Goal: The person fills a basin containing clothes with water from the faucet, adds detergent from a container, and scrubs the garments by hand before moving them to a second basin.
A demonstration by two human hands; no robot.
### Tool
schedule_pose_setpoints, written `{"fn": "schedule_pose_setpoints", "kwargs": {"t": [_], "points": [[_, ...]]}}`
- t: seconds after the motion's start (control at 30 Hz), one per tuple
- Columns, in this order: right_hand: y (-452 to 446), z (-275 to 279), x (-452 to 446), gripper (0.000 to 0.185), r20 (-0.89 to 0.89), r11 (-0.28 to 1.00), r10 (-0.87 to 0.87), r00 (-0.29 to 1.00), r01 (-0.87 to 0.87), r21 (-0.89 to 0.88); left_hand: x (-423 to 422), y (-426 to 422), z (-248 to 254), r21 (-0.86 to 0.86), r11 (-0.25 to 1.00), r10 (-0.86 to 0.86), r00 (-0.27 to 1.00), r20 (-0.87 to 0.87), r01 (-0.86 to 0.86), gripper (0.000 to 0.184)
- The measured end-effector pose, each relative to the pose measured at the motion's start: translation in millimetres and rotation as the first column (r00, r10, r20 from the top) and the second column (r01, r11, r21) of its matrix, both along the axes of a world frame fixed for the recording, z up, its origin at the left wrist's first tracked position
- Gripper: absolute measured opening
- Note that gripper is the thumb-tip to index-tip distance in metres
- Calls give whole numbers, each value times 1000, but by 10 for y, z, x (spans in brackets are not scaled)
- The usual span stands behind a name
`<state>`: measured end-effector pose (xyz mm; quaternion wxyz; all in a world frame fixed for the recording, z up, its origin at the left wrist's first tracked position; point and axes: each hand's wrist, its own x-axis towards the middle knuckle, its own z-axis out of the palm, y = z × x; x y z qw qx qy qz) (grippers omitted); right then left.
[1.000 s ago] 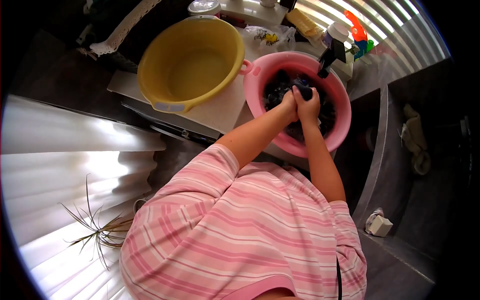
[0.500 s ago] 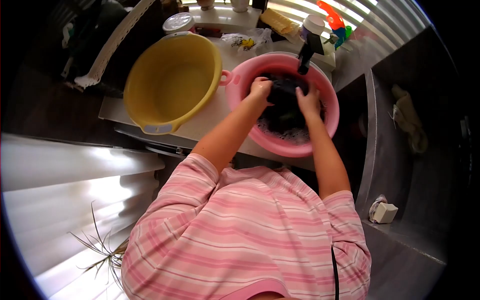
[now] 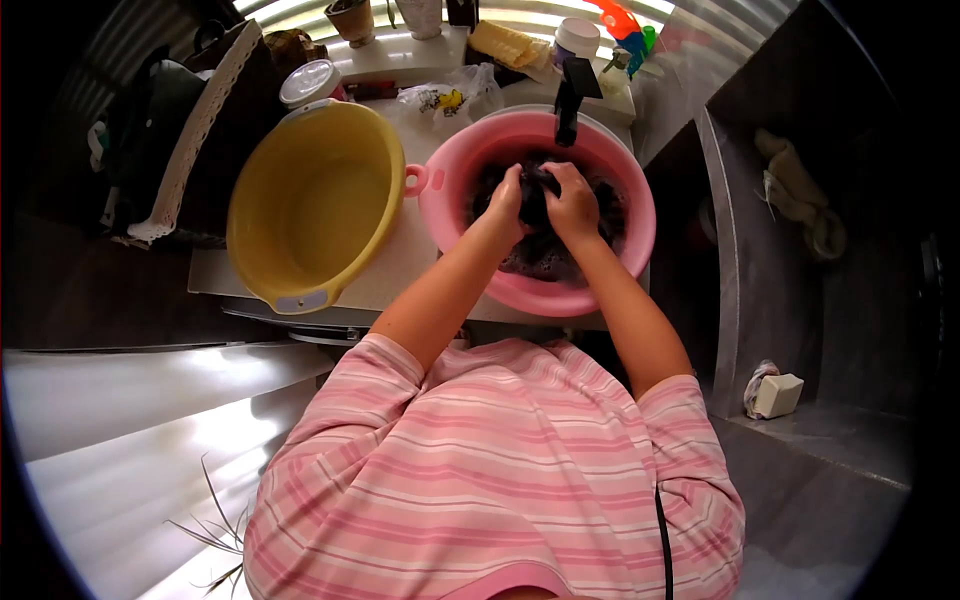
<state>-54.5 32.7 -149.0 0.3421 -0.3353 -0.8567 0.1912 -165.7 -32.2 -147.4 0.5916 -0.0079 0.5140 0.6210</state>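
Observation:
Dark wet cloth [image 3: 537, 212] lies bunched in soapy water inside a pink basin [image 3: 641, 215]. My left hand [image 3: 508, 203] grips the cloth from the left, its fingers partly hidden behind the bundle. On the other side my right hand [image 3: 573, 205] is closed on the same cloth, thumb and fingers curled over it. Both hands are close together above the middle of the basin. More dark fabric spreads around them in the suds, and its garment type cannot be made out. A black faucet [image 3: 571, 100] juts over the basin's far rim.
A yellow basin [image 3: 385, 225] stands at the left, beside the pink one's handle. Behind are a lidded tub [image 3: 311, 84], a plastic bag [image 3: 455, 95], a yellow sponge-like block [image 3: 505, 45], a white-lidded jar [image 3: 577, 40] and an orange spray trigger [image 3: 615, 18]. Grey shelving [image 3: 725, 260] rises on the right.
My hands have come closer together, gathering the dark cloth between them. My right hand has moved left and turned inward. The whole view has shifted slightly.

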Motion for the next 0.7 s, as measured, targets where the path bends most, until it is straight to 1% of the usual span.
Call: {"fn": "schedule_pose_setpoints", "kwargs": {"t": [0.03,0.07,0.1,0.13,0.17,0.2,0.27,0.3,0.33,0.4,0.43,0.47,0.5,0.53,0.57,0.63,0.67,0.7], "points": [[-117,249,-14,30,-117,991,119,986,-110,79,-15,-19,-7,131,991,-41,992,116,25,52],[-223,464,-25,27,-221,963,243,945,-208,172,-11,-14,-9,263,964,-95,970,225,34,62],[-312,610,-23,27,-217,964,238,947,-202,175,-53,88,-118,333,940,-63,927,370,-69,67],[-401,734,-17,27,-155,938,302,941,-265,223,-103,170,-327,480,859,-68,892,446,-175,63],[-454,792,-27,29,-88,907,361,929,-327,265,-125,241,-468,581,781,-127,852,508,-230,62],[-468,789,-54,29,-84,908,354,931,-321,268,-133,271,-521,630,739,-215,804,555,-238,62],[-479,716,-108,39,-115,954,179,977,-143,263,-136,305,-633,675,698,-368,689,625,-239,60],[-473,622,-128,51,-98,963,64,993,-35,267,-120,324,-657,685,688,-411,650,639,-240,60],[-448,499,-156,51,-98,962,60,993,-32,270,-91,336,-684,686,685,-452,596,664,-245,59],[-398,307,-221,54,-142,990,-109,984,120,71,-56,358,-756,664,704,-485,513,708,-252,58],[-421,288,-245,49,-141,983,-174,975,164,-80,-62,328,-771,496,847,-235,703,672,-191,46],[-411,281,-235,49,-141,983,-178,974,168,-80,-37,324,-783,496,848,-237,702,672,-188,46],[-381,270,-221,47,-129,973,-193,973,172,-153,26,265,-643,384,910,-103,811,576,-157,47],[-336,261,-213,45,-117,958,-206,972,176,-225,83,214,-491,262,953,18,896,444,-149,48],[-284,251,-206,43,-104,938,-218,970,180,-295,146,177,-333,263,954,14,896,443,-145,48],[-177,190,-191,40,-75,883,-238,968,184,-433,257,133,-122,149,981,105,983,151,-128,46],[-106,122,-198,40,-75,882,-240,968,185,-433,266,143,-113,148,981,104,983,150,-126,46],[-43,87,-207,43,-57,902,-265,962,227,-369,264,169,-147,135,980,123,980,153,-144,43]]}}
